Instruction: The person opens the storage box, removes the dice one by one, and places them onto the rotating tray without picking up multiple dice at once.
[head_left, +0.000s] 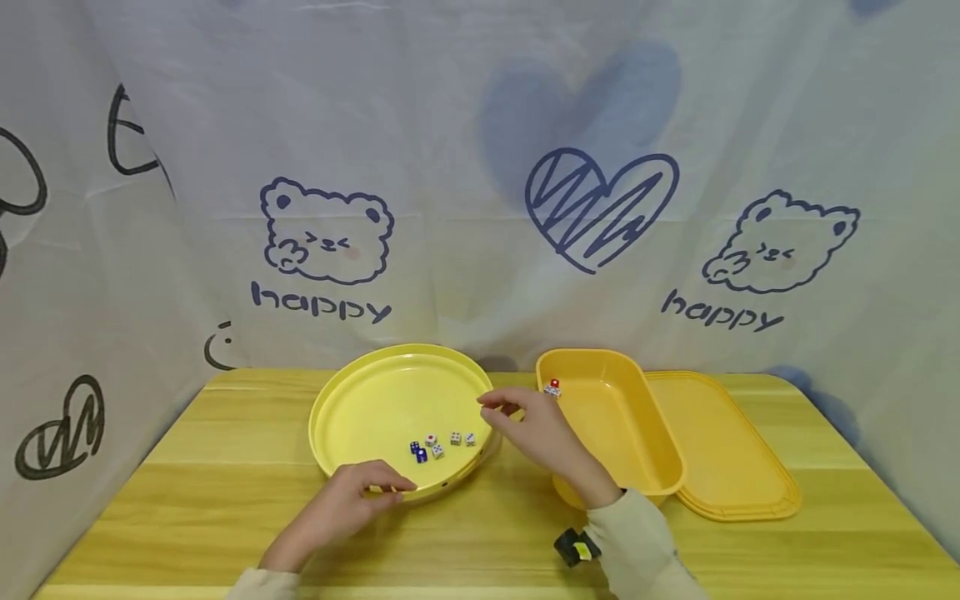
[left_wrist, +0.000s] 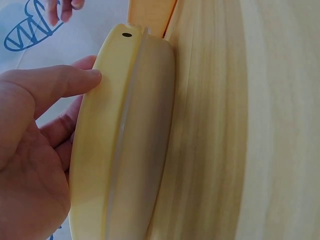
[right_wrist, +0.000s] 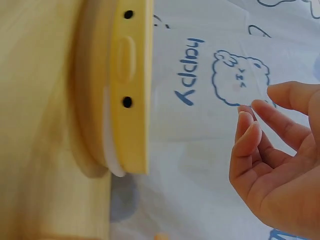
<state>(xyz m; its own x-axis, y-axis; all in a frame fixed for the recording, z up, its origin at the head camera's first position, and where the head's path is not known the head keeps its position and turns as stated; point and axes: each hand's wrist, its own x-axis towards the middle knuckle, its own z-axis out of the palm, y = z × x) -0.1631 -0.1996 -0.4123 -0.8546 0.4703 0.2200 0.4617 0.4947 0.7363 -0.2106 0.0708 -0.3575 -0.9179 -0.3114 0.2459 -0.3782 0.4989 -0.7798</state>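
A round yellow tray [head_left: 397, 383] with a raised rim stands at the left of the table. Two blue dice [head_left: 422, 456] and several white dice [head_left: 438, 451] lie in its near right part. At the tray's near edge, my left hand [head_left: 348, 504] grips the rim. Its thumb [left_wrist: 80, 80] presses the outer wall and the other fingers are behind the rim, partly hidden. My right hand [head_left: 540, 429] hovers by the tray's right rim, its fingers bent and a gap between thumb and forefinger [right_wrist: 280, 120]; nothing shows between them.
Right of the tray stands a deep orange-yellow container [head_left: 607, 417], with a red die [head_left: 554, 384] and white dice at its far left. A flat orange lid [head_left: 720, 450] lies beside it. A printed cloth [head_left: 450, 167] hangs behind the wooden table [head_left: 465, 550].
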